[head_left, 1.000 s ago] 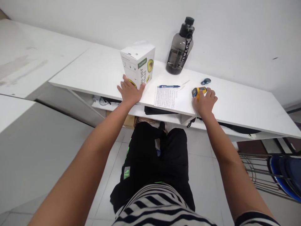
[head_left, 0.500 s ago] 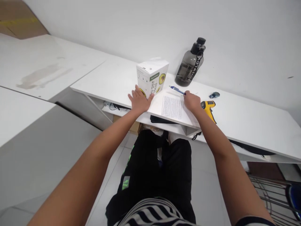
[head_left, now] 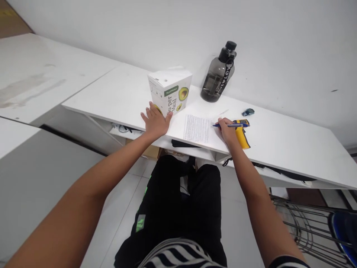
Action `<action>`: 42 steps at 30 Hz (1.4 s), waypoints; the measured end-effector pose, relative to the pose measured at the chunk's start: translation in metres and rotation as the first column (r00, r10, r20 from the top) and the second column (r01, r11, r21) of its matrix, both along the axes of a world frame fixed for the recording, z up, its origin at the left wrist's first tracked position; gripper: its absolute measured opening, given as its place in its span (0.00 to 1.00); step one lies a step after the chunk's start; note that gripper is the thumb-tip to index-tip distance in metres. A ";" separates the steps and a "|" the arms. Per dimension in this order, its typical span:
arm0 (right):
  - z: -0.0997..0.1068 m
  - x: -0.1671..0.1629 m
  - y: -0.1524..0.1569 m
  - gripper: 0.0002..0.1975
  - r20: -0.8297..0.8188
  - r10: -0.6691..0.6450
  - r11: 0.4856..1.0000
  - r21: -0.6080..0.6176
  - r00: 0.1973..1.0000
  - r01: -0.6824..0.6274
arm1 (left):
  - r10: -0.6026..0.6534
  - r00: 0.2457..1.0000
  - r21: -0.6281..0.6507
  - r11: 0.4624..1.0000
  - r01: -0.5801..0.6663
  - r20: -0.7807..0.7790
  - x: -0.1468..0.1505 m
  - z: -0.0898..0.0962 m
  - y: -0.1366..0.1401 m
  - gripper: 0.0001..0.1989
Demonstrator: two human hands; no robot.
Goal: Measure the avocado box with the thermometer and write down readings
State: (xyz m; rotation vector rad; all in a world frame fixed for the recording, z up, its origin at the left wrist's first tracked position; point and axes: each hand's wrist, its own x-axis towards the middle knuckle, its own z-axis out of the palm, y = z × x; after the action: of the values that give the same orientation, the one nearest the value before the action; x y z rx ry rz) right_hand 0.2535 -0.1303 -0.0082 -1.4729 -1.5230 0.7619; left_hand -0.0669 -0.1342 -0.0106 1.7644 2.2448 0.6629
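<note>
A blue pen (head_left: 231, 125) is held in my right hand (head_left: 226, 128), its tip pointing left beside a sheet of paper (head_left: 197, 128) covered in dense lines of writing. My left hand (head_left: 156, 121) lies with fingers spread on the desk, at the base of a white box (head_left: 170, 91) printed with avocados and "Su-per Meal". Whether the fingers touch the box I cannot tell. Just right of my right hand is a yellow and black handheld device (head_left: 242, 137), partly covered by the hand and pen.
A grey water bottle (head_left: 219, 72) stands near the wall behind the paper. A small dark object (head_left: 248, 112) lies to its right. Below the white desk (head_left: 290, 145) runs a shelf with stored items, and a wire rack (head_left: 304, 227) stands at lower right. A cardboard box (head_left: 12, 20) is far left.
The pen has turned in my right hand: it pointed up and left with its body beyond the hand, and now it lies across the fingers with its tip by the paper. My left hand stays by the box.
</note>
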 end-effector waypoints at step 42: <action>0.004 -0.005 -0.001 0.16 -0.015 0.019 0.997 -0.073 1.000 -0.020 | 0.010 0.999 -0.031 0.999 -0.009 0.034 -0.001 0.002 -0.002 0.52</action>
State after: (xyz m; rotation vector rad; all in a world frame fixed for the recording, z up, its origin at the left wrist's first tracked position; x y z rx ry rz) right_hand 0.2483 -0.1310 -0.0046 -1.5045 -1.5144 0.8457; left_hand -0.0674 -0.1359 -0.0082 1.7164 2.2297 0.6512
